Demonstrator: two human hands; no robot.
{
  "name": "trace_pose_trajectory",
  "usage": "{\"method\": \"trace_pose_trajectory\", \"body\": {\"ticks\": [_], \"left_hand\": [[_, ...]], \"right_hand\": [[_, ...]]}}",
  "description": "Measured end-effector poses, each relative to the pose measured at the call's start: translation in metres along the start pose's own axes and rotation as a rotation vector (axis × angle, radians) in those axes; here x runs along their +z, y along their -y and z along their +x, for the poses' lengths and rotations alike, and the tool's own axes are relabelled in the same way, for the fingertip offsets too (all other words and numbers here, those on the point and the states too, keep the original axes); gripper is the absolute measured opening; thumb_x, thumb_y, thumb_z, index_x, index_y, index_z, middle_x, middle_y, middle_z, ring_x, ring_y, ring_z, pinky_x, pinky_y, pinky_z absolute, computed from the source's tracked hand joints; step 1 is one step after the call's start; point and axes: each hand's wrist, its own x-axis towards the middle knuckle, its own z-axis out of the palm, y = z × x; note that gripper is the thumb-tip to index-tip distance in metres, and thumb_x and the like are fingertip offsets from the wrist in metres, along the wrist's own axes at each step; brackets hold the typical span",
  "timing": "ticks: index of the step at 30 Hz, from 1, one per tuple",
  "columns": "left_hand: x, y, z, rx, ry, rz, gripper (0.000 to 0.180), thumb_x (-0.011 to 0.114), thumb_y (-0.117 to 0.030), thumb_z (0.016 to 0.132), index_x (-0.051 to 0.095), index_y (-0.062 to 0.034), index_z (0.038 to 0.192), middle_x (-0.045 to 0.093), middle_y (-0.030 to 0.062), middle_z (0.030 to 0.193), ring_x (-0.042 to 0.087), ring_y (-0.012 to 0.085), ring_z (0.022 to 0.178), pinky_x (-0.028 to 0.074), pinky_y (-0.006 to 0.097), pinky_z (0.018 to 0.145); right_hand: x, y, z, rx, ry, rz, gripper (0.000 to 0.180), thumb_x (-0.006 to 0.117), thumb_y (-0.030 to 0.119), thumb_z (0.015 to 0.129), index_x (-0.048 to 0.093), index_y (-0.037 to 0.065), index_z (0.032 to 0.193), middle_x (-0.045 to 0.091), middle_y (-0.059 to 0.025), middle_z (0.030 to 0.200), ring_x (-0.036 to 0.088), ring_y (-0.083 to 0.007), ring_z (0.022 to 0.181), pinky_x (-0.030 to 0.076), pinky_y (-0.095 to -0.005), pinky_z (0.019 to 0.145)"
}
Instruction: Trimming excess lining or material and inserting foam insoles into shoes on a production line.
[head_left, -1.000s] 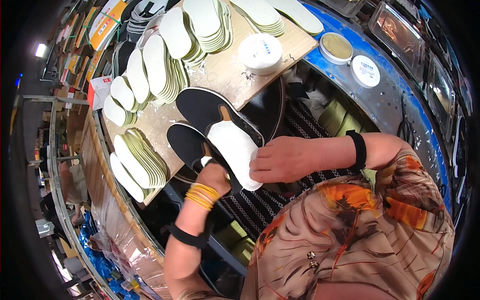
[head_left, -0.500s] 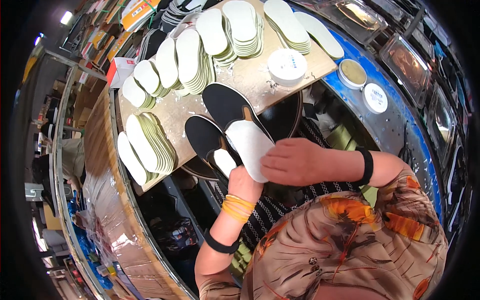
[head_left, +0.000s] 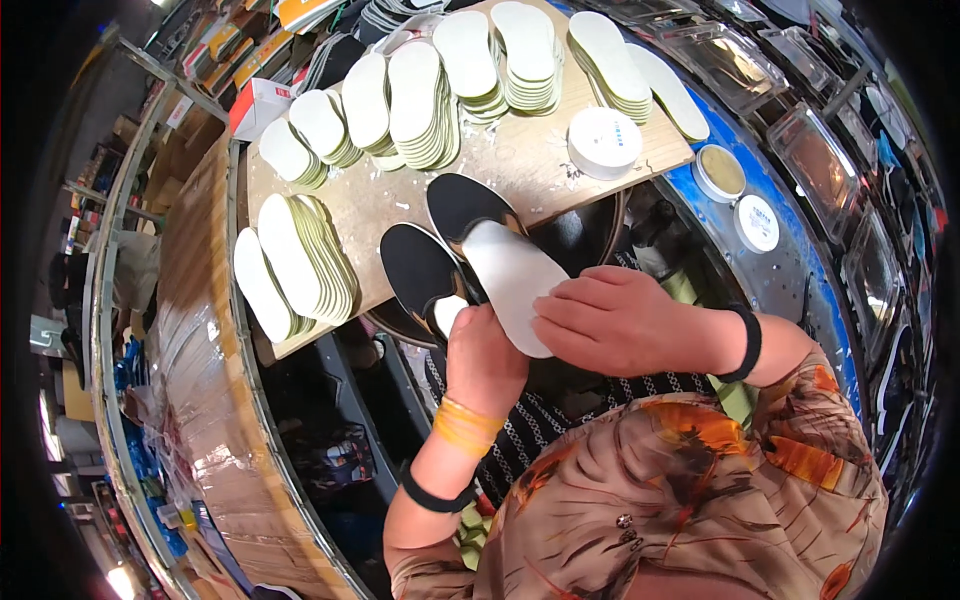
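Observation:
Two black slip-on shoes point toward the worktable: a left shoe [head_left: 415, 268] with a white insole [head_left: 450, 312] showing inside, and a right shoe [head_left: 462, 205]. Another white insole [head_left: 515, 275] lies over the right shoe's opening, its front end at the upper and its broad heel end sticking out toward me. My right hand [head_left: 605, 325] grips that insole's heel edge, fingers pressed together. Closed at the heel end of the left shoe is my left hand [head_left: 485, 355], thumb along its opening; the shoes' heels are mostly hidden.
On the wooden board [head_left: 390, 205] stand several stacks of white insoles [head_left: 415, 100]. A round white tub [head_left: 604, 142] sits near its right edge. An open tub [head_left: 719, 172] and a white lid [head_left: 757, 222] rest on the blue-edged metal surface. Clear plastic trays [head_left: 815, 155] line the right.
The insole over the right shoe has shifted and now covers more of the shoe's side. The right hand has moved slightly with it. The whole view has shifted a little.

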Motion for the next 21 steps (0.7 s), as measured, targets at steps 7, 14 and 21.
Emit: {"method": "trace_pose_trajectory", "body": {"ticks": [7,14,21], "left_hand": [[0.017,-0.006,-0.034,0.117,0.089,0.029,0.020,0.056,-0.007,0.065,0.060,-0.0049,0.085,0.059,0.0108,0.082,0.054,0.0295,0.080,0.041,0.036,0.080],[0.036,0.004,-0.046,0.203,0.090,0.357,0.022,0.052,-0.009,0.070,0.057,-0.0043,0.091,0.055,0.0065,0.074,0.053,0.0226,0.079,0.039,0.037,0.086],[0.032,0.003,-0.041,0.175,-0.004,0.213,0.021,0.051,-0.009,0.076,0.057,-0.0066,0.096,0.054,0.0057,0.071,0.054,0.0225,0.077,0.039,0.037,0.086]], "right_hand": [[0.015,0.027,-0.017,0.011,0.232,0.042,0.022,0.054,0.018,0.064,0.054,0.004,0.081,0.050,-0.0017,0.073,0.049,-0.0154,0.064,0.037,-0.0258,0.055],[0.064,0.002,-0.023,-0.100,0.222,-0.006,0.018,0.054,0.019,0.066,0.055,0.007,0.080,0.052,-0.0024,0.078,0.049,-0.0151,0.068,0.039,-0.0272,0.059],[0.089,-0.001,-0.006,0.100,0.525,0.037,0.011,0.058,0.018,0.066,0.059,0.007,0.070,0.056,-0.0049,0.074,0.055,-0.0208,0.071,0.043,-0.0307,0.060]]}}
